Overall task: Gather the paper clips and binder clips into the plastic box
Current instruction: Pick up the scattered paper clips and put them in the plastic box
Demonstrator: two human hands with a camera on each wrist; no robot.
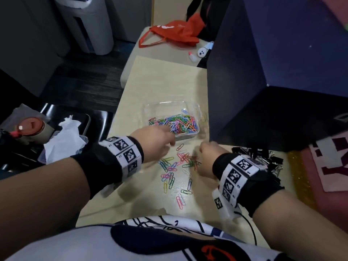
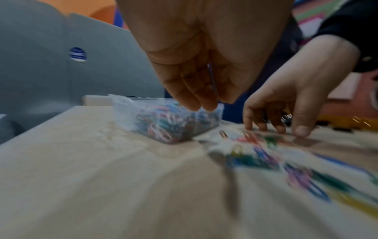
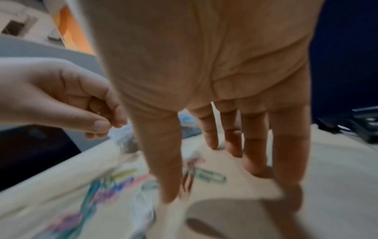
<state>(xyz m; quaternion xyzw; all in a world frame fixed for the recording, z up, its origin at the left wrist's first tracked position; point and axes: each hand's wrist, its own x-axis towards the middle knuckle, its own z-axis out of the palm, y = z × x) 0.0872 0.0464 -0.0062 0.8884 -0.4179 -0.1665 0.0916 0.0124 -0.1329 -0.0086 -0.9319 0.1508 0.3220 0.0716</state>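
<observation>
No wording reads clearly: the wristbands [image 1: 125, 154] carry only square coded markers, and the mat [image 1: 331, 162] at three o'clock shows partial block letters.

The plastic box [image 1: 172, 117] sits on the surface [image 1: 154, 81], paper clips inside. Loose paper clips [image 1: 177, 166] lie nearer the person, between both hands. Binder clips [image 1: 263, 157] lie to their right.

A small office or study corner, by the look of it: a pale wooden tabletop [image 1: 156, 78] strewn with coloured paper clips [image 1: 174, 168] and black binder clips [image 1: 259, 155] (stationery all over), dark blue partition panels [image 1: 273, 72] alongside, and a grey water dispenser [image 1: 84, 23] on dark flooring.
</observation>
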